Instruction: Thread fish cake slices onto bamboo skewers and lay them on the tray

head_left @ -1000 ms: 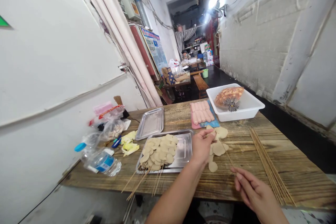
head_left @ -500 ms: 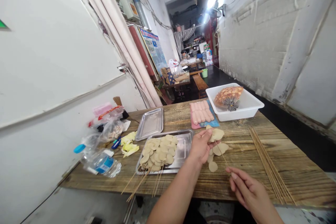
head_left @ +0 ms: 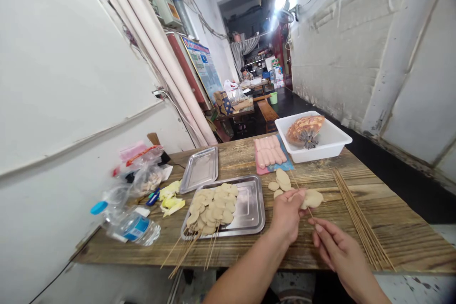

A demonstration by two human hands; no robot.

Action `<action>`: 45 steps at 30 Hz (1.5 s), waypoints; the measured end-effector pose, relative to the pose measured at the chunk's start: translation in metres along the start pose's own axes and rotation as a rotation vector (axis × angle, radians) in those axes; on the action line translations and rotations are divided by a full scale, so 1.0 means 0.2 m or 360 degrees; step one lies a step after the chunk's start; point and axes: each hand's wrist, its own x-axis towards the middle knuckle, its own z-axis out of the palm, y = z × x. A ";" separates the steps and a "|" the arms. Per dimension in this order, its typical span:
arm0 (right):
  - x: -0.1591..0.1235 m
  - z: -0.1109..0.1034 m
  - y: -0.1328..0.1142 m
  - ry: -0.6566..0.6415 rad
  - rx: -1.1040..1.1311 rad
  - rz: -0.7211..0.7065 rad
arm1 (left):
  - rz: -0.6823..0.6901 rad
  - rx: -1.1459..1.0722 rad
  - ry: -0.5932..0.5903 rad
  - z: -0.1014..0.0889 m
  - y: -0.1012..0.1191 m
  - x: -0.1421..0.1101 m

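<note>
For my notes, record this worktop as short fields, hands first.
Left hand: holds a pale slice at a skewer
Right hand: grips the same skewer, nearer end
Near tray: heaped skewered slices, sticks over the near rim
Far tray: beyond the near tray
Loose slices: on the table, beyond the left hand
Spare skewers: bundled, right side
Sausages: left of the white tub
Bottle: blue-capped, at the left

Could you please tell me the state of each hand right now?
Left hand: closed, holding a pale slice at the skewer.
Right hand: closed, holding the skewer.
</note>
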 end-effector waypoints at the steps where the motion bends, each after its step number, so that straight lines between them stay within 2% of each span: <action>1: 0.00 -0.01 0.00 -0.0020 -0.0014 -0.0022 | 0.0004 -0.0016 -0.0001 0.00 -0.01 0.00; 5: -0.02 -0.06 0.07 -0.0163 -0.0102 -0.0019 | 0.0058 -0.0143 0.0104 -0.03 0.02 0.05; 7: -0.05 -0.09 0.12 -0.0137 -0.0097 0.0020 | 0.0043 -0.0174 0.0152 -0.04 0.05 0.07; 11: -0.08 -0.11 0.17 -0.0072 -0.0059 0.0122 | -0.0040 -0.0166 0.0062 -0.02 0.02 0.03; 15: -0.07 -0.12 0.14 -0.0079 -0.0045 0.0141 | -0.0163 -0.0100 -0.0022 0.04 -0.08 -0.04; 18: -0.06 -0.16 0.10 -0.0008 -0.0084 0.0110 | -0.0220 -0.0026 -0.0087 0.02 -0.09 -0.01; 19: -0.06 -0.18 0.09 0.0039 -0.0102 0.0094 | -0.0201 0.0043 -0.0082 0.00 -0.06 0.02; 20: -0.07 -0.21 0.09 0.0089 -0.0115 0.0076 | -0.0080 0.0138 0.0015 -0.04 -0.02 0.06; 21: -0.07 -0.23 0.08 0.0129 -0.0117 0.0063 | 0.0130 0.0288 0.0157 -0.08 0.02 0.11; 22: -0.07 -0.25 0.08 0.0164 -0.0119 0.0056 | 0.0305 0.0498 0.0266 -0.12 0.07 0.15; 24: -0.09 -0.29 0.08 0.0206 -0.0123 0.0064 | 0.0465 0.1043 0.0305 -0.20 0.15 0.23; 26: -0.09 -0.30 0.09 0.0229 -0.0125 0.0082 | 0.0455 0.1641 0.0137 -0.24 0.20 0.26; 28: -0.10 -0.30 0.10 0.0218 -0.0114 0.0097 | 0.0327 0.2147 -0.0025 -0.24 0.20 0.27; 31: -0.11 -0.29 0.12 0.0182 -0.0086 0.0140 | 0.0244 0.2632 -0.0060 -0.22 0.14 0.25; 35: -0.12 -0.29 0.13 0.0188 -0.0062 0.0196 | 0.0292 0.2820 -0.0026 -0.22 0.06 0.25; 41: -0.12 -0.29 0.15 0.0194 -0.0087 0.0234 | 0.0330 0.2795 0.0195 -0.22 0.01 0.25; 45: -0.13 -0.29 0.16 0.0148 -0.0080 0.0226 | 0.0305 0.2813 0.0162 -0.21 0.00 0.25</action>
